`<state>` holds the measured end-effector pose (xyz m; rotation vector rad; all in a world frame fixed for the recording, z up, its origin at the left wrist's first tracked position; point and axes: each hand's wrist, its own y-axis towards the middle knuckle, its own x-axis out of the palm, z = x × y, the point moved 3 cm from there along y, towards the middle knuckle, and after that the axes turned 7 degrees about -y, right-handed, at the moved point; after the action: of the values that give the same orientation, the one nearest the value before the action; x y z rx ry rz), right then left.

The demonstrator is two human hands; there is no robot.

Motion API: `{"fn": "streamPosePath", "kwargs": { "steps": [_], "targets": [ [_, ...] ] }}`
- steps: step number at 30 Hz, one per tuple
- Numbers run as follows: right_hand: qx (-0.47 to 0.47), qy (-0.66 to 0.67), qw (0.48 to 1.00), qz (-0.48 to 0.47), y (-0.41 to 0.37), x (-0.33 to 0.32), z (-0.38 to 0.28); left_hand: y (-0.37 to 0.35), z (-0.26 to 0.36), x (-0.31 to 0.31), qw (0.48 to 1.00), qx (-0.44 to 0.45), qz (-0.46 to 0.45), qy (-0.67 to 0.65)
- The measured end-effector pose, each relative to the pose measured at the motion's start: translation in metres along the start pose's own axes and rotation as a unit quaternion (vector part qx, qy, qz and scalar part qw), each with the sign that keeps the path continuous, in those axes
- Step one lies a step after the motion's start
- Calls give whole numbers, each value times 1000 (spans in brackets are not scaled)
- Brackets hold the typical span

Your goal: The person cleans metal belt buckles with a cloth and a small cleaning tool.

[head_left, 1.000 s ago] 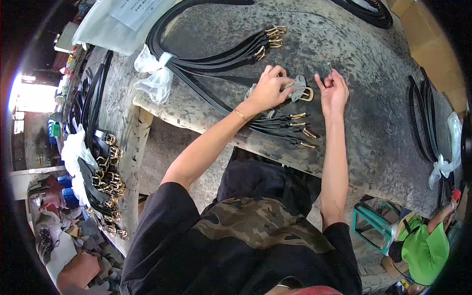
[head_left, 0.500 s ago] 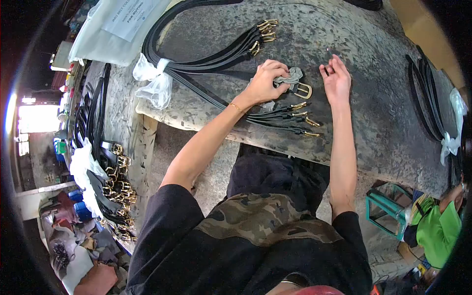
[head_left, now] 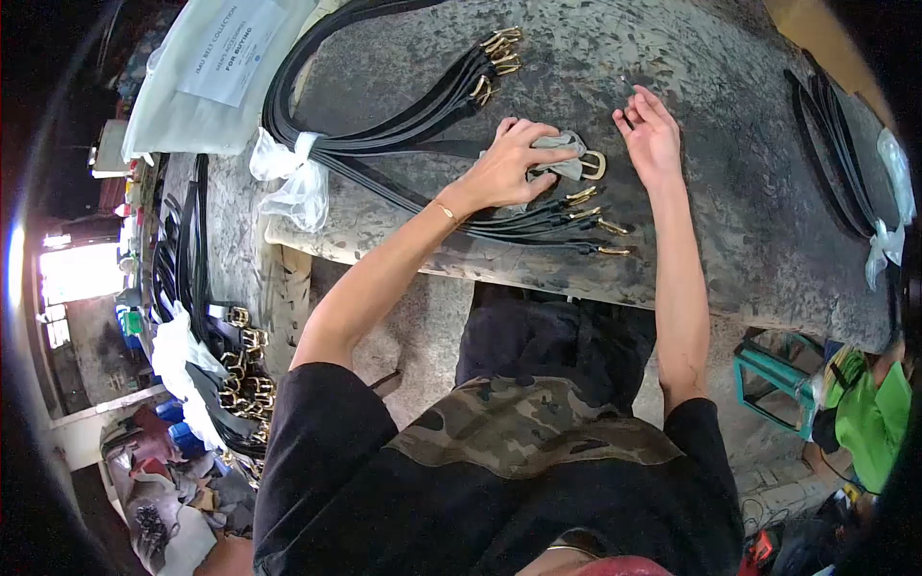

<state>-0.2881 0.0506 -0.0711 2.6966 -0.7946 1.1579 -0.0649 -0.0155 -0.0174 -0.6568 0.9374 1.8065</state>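
Note:
My left hand [head_left: 511, 165] presses a crumpled grey cloth [head_left: 565, 154] down on the buckle end of a black belt, its fingers curled over the cloth. Just right of the cloth, a gold-toned belt buckle [head_left: 596, 166] sticks out. Raised over the table with its palm partly turned up, my right hand [head_left: 653, 144] pinches a thin dark tool [head_left: 629, 84], whose kind is too small to tell. Near my left hand, other black belts [head_left: 384, 139] lie in a bundle tied with white plastic [head_left: 293, 178], with gold buckles [head_left: 501, 48] fanned out above and below the hand.
The worktable [head_left: 740, 192] has a worn, stained top. Another tied bundle of belts [head_left: 836, 154] lies at its right. A plastic bag with a printed paper [head_left: 230, 58] lies upper left. More buckled belts [head_left: 240, 374] hang at left. At right are a green frame [head_left: 773, 384] and a person in green [head_left: 869, 422].
My left hand has shifted the grey cloth slightly nearer the buckle, hiding more of it. My right hand still holds the thin tool raised. The whole view has tilted a little.

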Motion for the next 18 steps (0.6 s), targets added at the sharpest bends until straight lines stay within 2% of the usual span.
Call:
{"fn": "streamPosePath", "kwargs": {
  "steps": [3,6,8,10,12,13,14,16,18],
  "targets": [
    [-3,3,1000,0,2,0,-1,1,0,-2,1000,16,-18,18],
    [-13,-2,1000,-3,-1,-3,0,0,6,-4,998,52,-26,-36],
    [-18,-3,1000,-9,1,1,-1,0,4,-5,996,23,-2,-85],
    [-19,-18,1000,-6,-1,2,-1,-2,-1,-4,994,-1,-16,-106],
    [-23,-20,999,-9,-1,2,0,-2,-4,-3,984,-58,20,-165],
    [-26,-26,999,-14,-1,1,-1,-3,-3,-2,998,-14,-14,-66],
    [-23,-26,999,-10,-1,-1,-1,-3,-3,0,997,-15,-16,-69],
    [-27,-23,999,-24,0,0,0,-1,1,5,999,31,-24,25],
    [-29,-20,999,-34,0,1,0,0,4,5,997,42,-31,56]
  ]
}}
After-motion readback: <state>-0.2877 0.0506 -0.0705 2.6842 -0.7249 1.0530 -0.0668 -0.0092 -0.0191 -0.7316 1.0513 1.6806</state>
